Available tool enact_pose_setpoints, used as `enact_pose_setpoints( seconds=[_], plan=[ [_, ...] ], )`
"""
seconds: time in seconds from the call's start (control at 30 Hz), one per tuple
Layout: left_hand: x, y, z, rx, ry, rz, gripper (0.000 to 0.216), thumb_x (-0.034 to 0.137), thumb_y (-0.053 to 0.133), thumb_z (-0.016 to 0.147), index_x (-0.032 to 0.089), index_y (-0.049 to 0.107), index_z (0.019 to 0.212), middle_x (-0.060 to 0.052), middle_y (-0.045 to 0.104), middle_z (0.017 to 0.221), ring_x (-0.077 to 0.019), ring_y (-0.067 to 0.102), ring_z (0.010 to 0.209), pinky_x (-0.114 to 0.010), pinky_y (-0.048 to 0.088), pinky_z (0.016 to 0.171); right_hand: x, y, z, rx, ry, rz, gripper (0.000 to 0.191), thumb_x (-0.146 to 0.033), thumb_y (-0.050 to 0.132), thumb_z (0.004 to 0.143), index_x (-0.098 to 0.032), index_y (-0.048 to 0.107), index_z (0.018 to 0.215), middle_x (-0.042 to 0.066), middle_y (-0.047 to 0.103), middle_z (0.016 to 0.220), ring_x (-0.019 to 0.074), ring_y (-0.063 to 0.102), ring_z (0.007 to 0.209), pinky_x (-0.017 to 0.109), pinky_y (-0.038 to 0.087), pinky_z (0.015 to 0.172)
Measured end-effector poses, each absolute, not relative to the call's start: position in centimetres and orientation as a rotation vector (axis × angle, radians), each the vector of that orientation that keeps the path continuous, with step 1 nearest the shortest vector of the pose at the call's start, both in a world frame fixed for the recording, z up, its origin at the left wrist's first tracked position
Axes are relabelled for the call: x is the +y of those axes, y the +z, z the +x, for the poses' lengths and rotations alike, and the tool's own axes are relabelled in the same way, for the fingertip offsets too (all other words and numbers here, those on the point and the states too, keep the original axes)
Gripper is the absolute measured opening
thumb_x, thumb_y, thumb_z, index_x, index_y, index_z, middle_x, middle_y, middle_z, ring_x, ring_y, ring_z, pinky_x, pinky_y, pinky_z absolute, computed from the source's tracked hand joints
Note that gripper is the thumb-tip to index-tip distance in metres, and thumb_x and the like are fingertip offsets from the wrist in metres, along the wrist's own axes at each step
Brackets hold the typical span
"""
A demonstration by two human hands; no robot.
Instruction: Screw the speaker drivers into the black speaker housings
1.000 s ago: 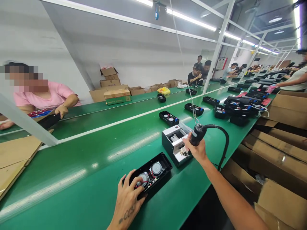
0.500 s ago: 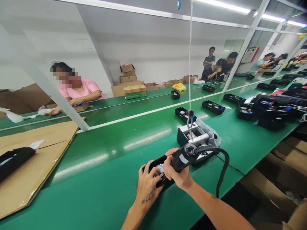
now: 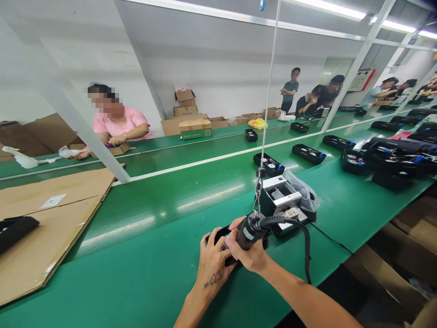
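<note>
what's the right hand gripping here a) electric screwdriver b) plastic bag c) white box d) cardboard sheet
a, the right hand is wrapped around the electric screwdriver, while the left hand holds a black case.

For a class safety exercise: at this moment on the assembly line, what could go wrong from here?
The electric screwdriver in the right hand is pressed close to the black speaker housing, and the left hand grips that housing right beside it, so a slip might catch the fingers. The black cable runs past the open electronics unit and could snag it.
</note>
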State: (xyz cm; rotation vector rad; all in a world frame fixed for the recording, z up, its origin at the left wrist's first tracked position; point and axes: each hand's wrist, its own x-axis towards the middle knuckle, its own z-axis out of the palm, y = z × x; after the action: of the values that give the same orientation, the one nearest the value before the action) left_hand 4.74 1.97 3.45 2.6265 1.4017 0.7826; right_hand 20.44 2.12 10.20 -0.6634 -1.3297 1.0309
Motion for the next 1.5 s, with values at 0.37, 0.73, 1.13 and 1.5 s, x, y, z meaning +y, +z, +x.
enact_pose_setpoints(
  seconds=[0.37, 0.73, 1.13, 1.5],
  plan=[
    [2.4, 3.6, 4.8, 1.425, 0.902, 2.69, 0.058, 0.021, 0.065, 0.086, 0.031, 0.064, 0.143, -0.007, 0.079, 0.123, -0.0353, 0.056, 0.137, -0.053, 0.043, 0.106, 2.0, 11.7, 19.9, -1.483, 1.02, -0.673, 0.031, -0.035, 0.077, 0.084, -0.028, 0.049, 0.072, -0.003, 0.057, 0.063, 0.016, 0.054, 0.056, 0.033, 0.056, 0.059],
    [3.0, 2.6, 1.3, 1.302, 0.779, 2.916, 0.014, 0.025, 0.084, 0.075, 0.033, 0.076, 0.083, -0.002, 0.079, 0.114, -0.0423, 0.06, 0.134, -0.064, 0.046, 0.105, 2.2, 13.2, 26.6, -1.036, 0.974, -0.649, 0.039, -0.044, 0.081, 0.087, -0.028, 0.055, 0.111, -0.012, 0.056, 0.06, 0.0099, 0.048, 0.046, 0.026, 0.044, 0.05],
    [3.4, 5.5, 6.0, 1.432, 0.478, 2.83, 0.029, 0.034, 0.086, 0.081, 0.029, 0.076, 0.107, -0.009, 0.072, 0.138, -0.0478, 0.054, 0.146, -0.085, 0.034, 0.12, 4.2, 13.7, 38.8, -1.097, 0.466, -1.176, 0.03, -0.041, 0.081, 0.086, -0.024, 0.059, 0.097, -0.01, 0.058, 0.053, 0.0132, 0.051, 0.046, 0.032, 0.046, 0.053],
    [3.2, 6.1, 7.3, 1.461, 0.388, 2.834, 0.033, 0.028, 0.078, 0.087, 0.032, 0.072, 0.119, -0.008, 0.075, 0.131, -0.0486, 0.057, 0.143, -0.083, 0.039, 0.117, 4.7, 13.5, 39.2, -1.032, 0.425, -1.126, 0.032, -0.041, 0.082, 0.087, -0.025, 0.058, 0.098, -0.01, 0.058, 0.054, 0.0129, 0.051, 0.046, 0.032, 0.046, 0.053]
  ],
)
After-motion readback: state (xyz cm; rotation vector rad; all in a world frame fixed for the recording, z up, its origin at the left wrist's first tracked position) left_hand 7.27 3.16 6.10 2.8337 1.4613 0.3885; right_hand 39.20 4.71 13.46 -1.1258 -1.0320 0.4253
